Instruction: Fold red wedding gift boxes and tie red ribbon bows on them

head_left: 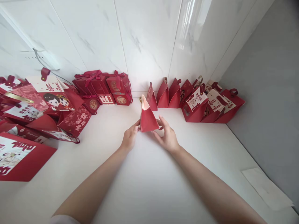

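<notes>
Forearms [94,182] lead to left hand [129,137] and right hand [170,138], fingers [164,122] gripping a red box [148,120]

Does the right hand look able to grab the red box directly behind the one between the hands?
Probably, if it lets go: the right hand is busy at the near red box, which partly hides the rear red box, but the rear one's right part shows uncovered.

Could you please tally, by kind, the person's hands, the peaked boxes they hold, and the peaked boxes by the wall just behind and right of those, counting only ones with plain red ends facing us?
Hands: 2 (left hand, right hand)
Held box: 1
Wall-side peaked boxes: 3
Total: 6
</notes>
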Tool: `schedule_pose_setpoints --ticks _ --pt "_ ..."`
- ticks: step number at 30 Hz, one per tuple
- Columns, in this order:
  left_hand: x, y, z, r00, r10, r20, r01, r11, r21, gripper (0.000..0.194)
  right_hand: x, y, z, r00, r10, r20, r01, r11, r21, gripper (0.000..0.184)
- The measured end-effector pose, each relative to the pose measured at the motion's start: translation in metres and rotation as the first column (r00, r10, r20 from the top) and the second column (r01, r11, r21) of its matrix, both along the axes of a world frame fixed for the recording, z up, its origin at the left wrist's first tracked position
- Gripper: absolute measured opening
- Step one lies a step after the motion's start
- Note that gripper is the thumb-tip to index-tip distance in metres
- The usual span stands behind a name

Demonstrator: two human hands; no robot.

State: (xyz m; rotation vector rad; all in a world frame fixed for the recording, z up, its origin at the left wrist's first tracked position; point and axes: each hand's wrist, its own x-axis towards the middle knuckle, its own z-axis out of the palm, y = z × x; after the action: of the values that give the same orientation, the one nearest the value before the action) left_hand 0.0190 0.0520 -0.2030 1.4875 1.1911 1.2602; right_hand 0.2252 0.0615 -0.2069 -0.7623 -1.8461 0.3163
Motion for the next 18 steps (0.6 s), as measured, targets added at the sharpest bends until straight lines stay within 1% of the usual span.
schedule_pose_setpoints --ticks 2,3,5,6,8,11,13,15,18 --pt "-0.002 0.003 -0.005 0.977 -0.164 0.135 0.171 0.984 -0.040 0.068 0.001 0.000 0.001 1.000 -0.012 0.019 0.011 1.000 0.020 0.064" --pt "-0.003 0.004 -0.006 0.955 -0.212 0.206 0.229 0.971 -0.064 0.070 0.002 0.001 0.002 0.999 -0.013 0.041 0.013 1.000 0.018 0.059" --pt "-0.004 0.006 -0.008 0.913 -0.252 0.320 0.295 0.951 -0.093 0.076 0.004 0.001 0.002 0.997 0.001 0.079 -0.001 1.000 0.001 0.052" --pt "-0.004 0.006 -0.008 0.900 -0.261 0.350 0.312 0.945 -0.098 0.077 0.004 0.002 0.003 0.995 0.019 0.094 -0.019 1.000 -0.007 0.051" --pt "-0.003 0.005 -0.005 0.902 -0.257 0.347 0.312 0.943 -0.111 0.075 0.005 0.003 0.002 0.993 0.052 0.108 -0.049 0.998 -0.028 0.051" --pt "0.000 0.003 -0.002 0.955 -0.182 0.236 0.222 0.963 -0.154 0.060 0.005 0.007 -0.001 0.988 0.087 0.131 -0.072 0.991 -0.116 0.056" --pt "0.000 0.003 -0.001 0.969 -0.141 0.202 0.177 0.969 -0.172 0.057 0.005 0.009 -0.004 0.983 0.121 0.136 -0.094 0.978 -0.189 0.063" --pt "0.000 0.004 -0.002 0.952 -0.151 0.267 0.201 0.964 -0.173 0.061 0.006 0.010 -0.006 0.981 0.144 0.133 -0.111 0.968 -0.225 0.067" --pt "-0.002 0.006 -0.002 0.878 -0.203 0.434 0.284 0.950 -0.131 0.073 0.007 0.011 -0.008 0.983 0.118 0.143 -0.091 0.979 -0.184 0.062"
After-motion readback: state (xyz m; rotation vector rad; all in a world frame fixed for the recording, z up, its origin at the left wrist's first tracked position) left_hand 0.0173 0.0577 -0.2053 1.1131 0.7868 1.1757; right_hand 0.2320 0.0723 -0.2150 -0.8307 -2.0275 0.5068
